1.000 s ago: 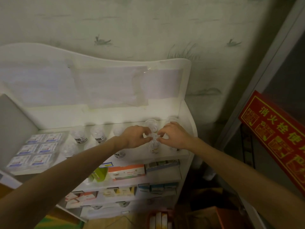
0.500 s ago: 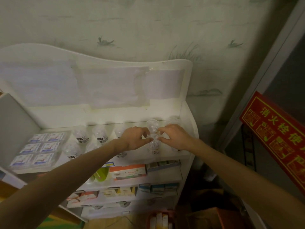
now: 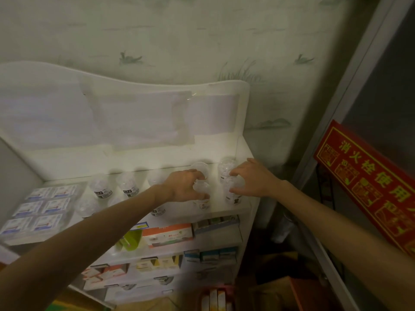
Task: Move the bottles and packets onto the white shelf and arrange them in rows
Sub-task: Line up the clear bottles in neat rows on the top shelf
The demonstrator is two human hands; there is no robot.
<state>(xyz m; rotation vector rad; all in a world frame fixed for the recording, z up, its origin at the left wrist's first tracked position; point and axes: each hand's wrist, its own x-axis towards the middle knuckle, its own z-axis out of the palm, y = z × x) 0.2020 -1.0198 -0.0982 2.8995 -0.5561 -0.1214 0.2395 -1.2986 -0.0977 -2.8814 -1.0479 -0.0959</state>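
Clear plastic bottles stand in 2 rough rows along the top board of the white shelf (image 3: 243,151), and both my hands are on the ones at its right end. My left hand (image 3: 184,186) has its fingers and thumb curled around a front-row bottle (image 3: 202,196), thumb low on its side, fingers over the top. My right hand (image 3: 251,179) grips the neighbouring front-row bottle (image 3: 233,191) the same way, close to the shelf's right edge, so the 2 bottles I hold stand just beside each other with a narrow gap between them. Behind them in the back row are a bottle with an open-looking clear top (image 3: 200,168) and another showing white contents (image 3: 226,167). Further left the back row carries 2 bottles with dark labels (image 3: 101,187) (image 3: 128,184), and more bottles sit in front of them, partly hidden by my left forearm. At the left end of the same board lie the packets (image 3: 42,207), flat, in 2 columns of blue-and-white labels under clear wrap. Lower shelves hold coloured boxes, among them an orange-and-white box (image 3: 167,234). To the right hangs a red sign with yellow characters (image 3: 368,182).
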